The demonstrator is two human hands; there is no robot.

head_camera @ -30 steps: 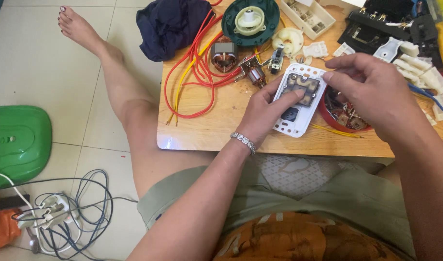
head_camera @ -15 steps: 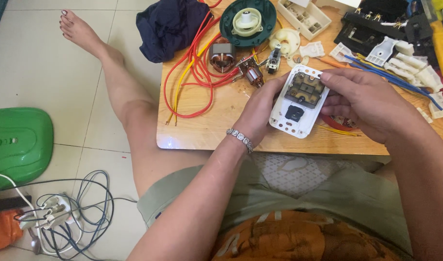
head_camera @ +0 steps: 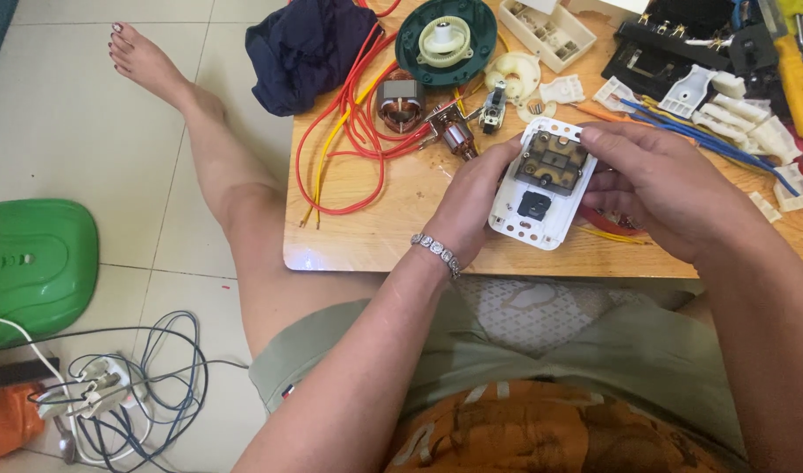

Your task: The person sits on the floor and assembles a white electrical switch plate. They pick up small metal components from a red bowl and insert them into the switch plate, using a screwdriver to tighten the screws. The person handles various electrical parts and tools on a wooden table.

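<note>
Both my hands hold a white rectangular plastic panel point(head_camera: 541, 188) over the near edge of the low wooden table point(head_camera: 375, 236). A brown switch block with metal contacts point(head_camera: 555, 159) sits in the panel's upper half, and a small black square part lies below it. My left hand point(head_camera: 471, 200), with a beaded bracelet at the wrist, grips the panel's left edge. My right hand point(head_camera: 660, 188) grips the right edge, its fingers lying over the top of the switch block.
Red and yellow wires point(head_camera: 353, 131), a motor stator point(head_camera: 399, 101), a green round housing with a white gear point(head_camera: 445, 39), a dark cloth point(head_camera: 309, 48) and white plastic parts point(head_camera: 725, 101) cover the table. A green cover point(head_camera: 33, 263) and a cable tangle point(head_camera: 125, 394) lie on the floor.
The panel has shifted slightly down and towards me, held in both hands throughout. My right hand's fingers have moved over the top of the switch block.
</note>
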